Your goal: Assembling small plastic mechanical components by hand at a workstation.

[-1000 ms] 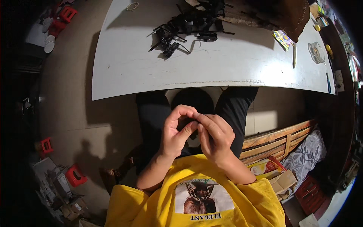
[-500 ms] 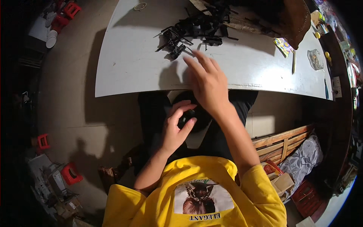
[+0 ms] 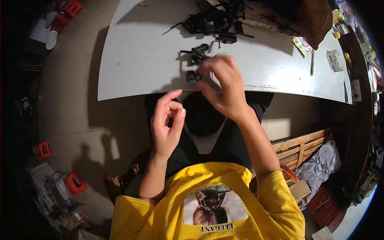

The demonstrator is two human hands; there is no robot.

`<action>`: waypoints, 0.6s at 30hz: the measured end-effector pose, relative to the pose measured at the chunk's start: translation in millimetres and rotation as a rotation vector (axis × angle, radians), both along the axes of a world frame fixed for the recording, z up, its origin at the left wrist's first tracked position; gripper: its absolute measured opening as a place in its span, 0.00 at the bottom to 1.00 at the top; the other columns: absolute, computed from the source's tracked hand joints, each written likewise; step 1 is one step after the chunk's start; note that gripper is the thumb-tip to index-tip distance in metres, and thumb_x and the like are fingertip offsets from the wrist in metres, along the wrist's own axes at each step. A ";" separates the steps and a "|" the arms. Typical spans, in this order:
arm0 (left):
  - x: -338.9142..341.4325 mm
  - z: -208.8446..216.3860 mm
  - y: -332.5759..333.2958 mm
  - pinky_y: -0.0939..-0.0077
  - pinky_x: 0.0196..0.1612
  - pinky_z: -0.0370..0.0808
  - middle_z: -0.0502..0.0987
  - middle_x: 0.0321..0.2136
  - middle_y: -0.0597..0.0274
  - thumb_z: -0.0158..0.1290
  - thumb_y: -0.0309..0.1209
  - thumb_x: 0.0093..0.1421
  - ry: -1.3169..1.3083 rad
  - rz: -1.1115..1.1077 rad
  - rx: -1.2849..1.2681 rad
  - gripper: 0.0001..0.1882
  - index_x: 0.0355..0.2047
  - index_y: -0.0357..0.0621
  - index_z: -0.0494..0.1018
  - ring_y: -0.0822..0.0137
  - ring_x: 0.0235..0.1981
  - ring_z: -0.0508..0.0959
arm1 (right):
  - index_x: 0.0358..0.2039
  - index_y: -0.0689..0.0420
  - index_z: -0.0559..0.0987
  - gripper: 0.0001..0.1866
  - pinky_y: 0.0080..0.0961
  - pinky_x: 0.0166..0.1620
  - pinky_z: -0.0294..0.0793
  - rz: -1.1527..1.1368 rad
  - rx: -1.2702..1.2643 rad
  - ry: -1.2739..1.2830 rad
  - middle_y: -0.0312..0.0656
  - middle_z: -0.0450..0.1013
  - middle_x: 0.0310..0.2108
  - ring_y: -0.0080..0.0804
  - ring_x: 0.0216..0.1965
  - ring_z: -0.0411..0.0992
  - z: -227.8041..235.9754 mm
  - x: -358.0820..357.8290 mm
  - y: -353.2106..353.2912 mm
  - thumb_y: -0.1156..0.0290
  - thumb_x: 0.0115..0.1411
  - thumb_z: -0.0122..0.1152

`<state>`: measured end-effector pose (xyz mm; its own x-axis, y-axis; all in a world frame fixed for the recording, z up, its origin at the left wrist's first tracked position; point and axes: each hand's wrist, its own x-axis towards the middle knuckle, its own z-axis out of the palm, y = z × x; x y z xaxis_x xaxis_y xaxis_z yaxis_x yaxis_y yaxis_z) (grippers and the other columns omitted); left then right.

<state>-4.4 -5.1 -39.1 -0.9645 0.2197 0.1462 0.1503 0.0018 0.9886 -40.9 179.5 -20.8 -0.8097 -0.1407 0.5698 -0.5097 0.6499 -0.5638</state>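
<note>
My right hand [image 3: 226, 86] is over the near part of the white table, thumb and fingers curved round one end of a small black part [image 3: 193, 76] with a rounded, ringed shape. Its fingers are slightly blurred. Just beyond the fingertips, another black piece with a thin arm [image 3: 198, 52] lies on the tabletop. My left hand [image 3: 166, 124] hovers above my lap, short of the table edge, fingers bent and apart from the thumb, with nothing visible in it. Farther back lies a tangled pile of black parts [image 3: 212, 24] with thin rods.
The white table [image 3: 136, 68] spans the view ahead. A brown sheet-like sack [image 3: 316, 24] with dark contents sits at its far right. Nearby are a colourful packet [image 3: 301, 46], a thin stick [image 3: 312, 64] and a glass dish [image 3: 335, 61]. A wooden bench [image 3: 300, 150] stands at right.
My right hand has drawn back from the pile, and black pieces now lie nearer the table edge. My left hand has shifted left and slightly forward.
</note>
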 end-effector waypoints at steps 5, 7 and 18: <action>-22.6 -3.7 14.1 0.89 0.26 0.65 0.69 0.26 0.66 0.50 0.18 0.53 0.181 -0.167 -0.078 0.27 0.55 0.42 0.61 0.81 0.21 0.65 | 0.33 0.61 0.73 0.13 0.29 0.43 0.70 0.130 -0.090 -0.183 0.46 0.69 0.40 0.44 0.44 0.67 -12.8 11.2 1.9 0.80 0.44 0.62; -29.0 -7.1 20.3 0.87 0.26 0.66 0.69 0.27 0.66 0.50 0.18 0.54 0.114 -0.161 -0.143 0.27 0.55 0.42 0.60 0.80 0.21 0.65 | 0.33 0.62 0.73 0.14 0.29 0.43 0.70 0.021 -0.136 -0.123 0.49 0.69 0.40 0.44 0.46 0.67 -16.6 6.1 2.2 0.81 0.44 0.61; -22.5 19.2 17.5 0.81 0.27 0.71 0.76 0.28 0.60 0.60 0.19 0.43 0.379 -0.158 -0.149 0.16 0.36 0.39 0.75 0.69 0.26 0.75 | 0.35 0.63 0.69 0.11 0.19 0.41 0.65 0.266 -0.730 -0.369 0.40 0.67 0.34 0.26 0.37 0.65 -9.1 47.3 -8.0 0.70 0.54 0.55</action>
<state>-27.0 12.4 -20.0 -0.8016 0.4062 0.4386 0.5123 0.0885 0.8543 6.4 171.5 -29.9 -0.9530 -0.0523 0.2986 -0.2958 -0.0551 -0.9537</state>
